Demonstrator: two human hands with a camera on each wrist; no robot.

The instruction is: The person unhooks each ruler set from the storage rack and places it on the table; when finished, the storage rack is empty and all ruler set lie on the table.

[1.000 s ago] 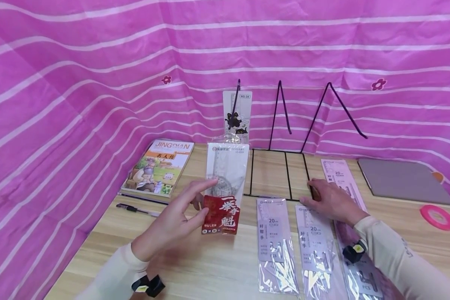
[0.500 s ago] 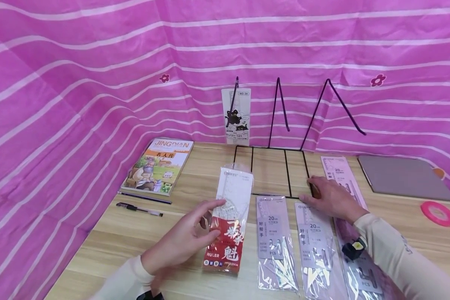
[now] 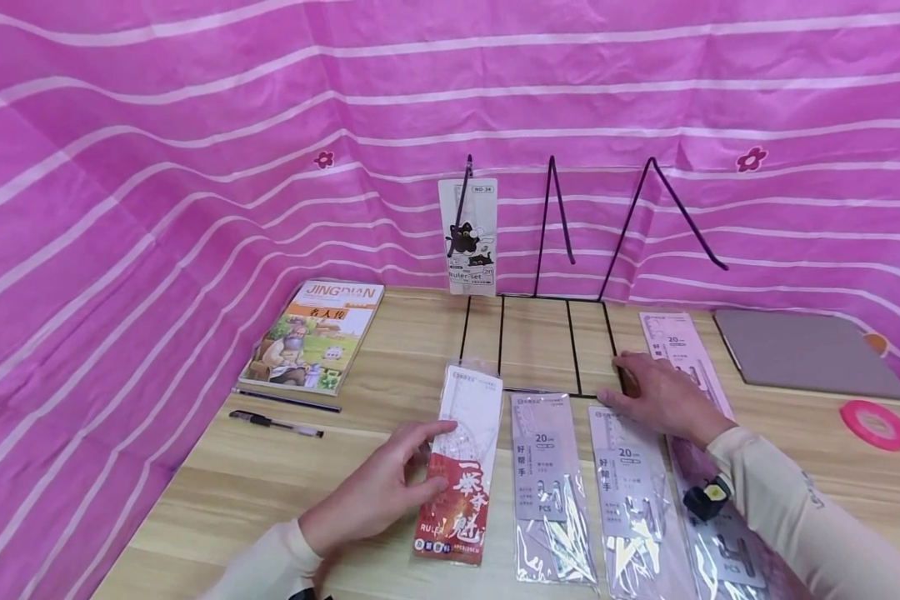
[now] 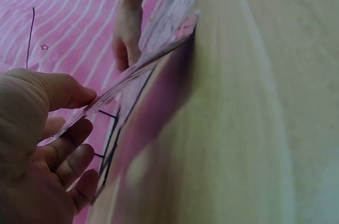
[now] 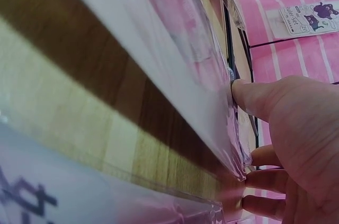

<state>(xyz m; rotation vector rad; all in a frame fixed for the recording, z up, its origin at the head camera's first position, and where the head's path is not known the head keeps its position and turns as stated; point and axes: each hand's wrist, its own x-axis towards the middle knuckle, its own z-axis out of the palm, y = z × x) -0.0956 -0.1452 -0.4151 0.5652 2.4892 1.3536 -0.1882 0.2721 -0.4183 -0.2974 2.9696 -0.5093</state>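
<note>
My left hand (image 3: 386, 487) pinches the left edge of a ruler set packet (image 3: 474, 408), white above and red below, between thumb and fingers. In the left wrist view this packet (image 4: 139, 69) is seen edge-on, tilted above the wood. My right hand (image 3: 667, 400) holds the front right corner of a black wire display rack (image 3: 575, 346), thumb and fingers on either side of the wire. The rack has three upright hooks. On its left hook hangs a ruler set with a black cat (image 3: 468, 237).
Several lilac ruler packets, such as the nearest one (image 3: 543, 467), lie by the rack. Books (image 3: 311, 337), a pencil (image 3: 288, 400) and a pen (image 3: 276, 423) are at left. A grey laptop-like slab (image 3: 802, 350) and pink tape roll (image 3: 876, 425) lie at right. Striped pink cloth surrounds the table.
My left hand has brought the red-and-white ruler set down from before the rack's left side toward the table's front, beside the lilac packets. My right hand has stayed at the rack's corner.
</note>
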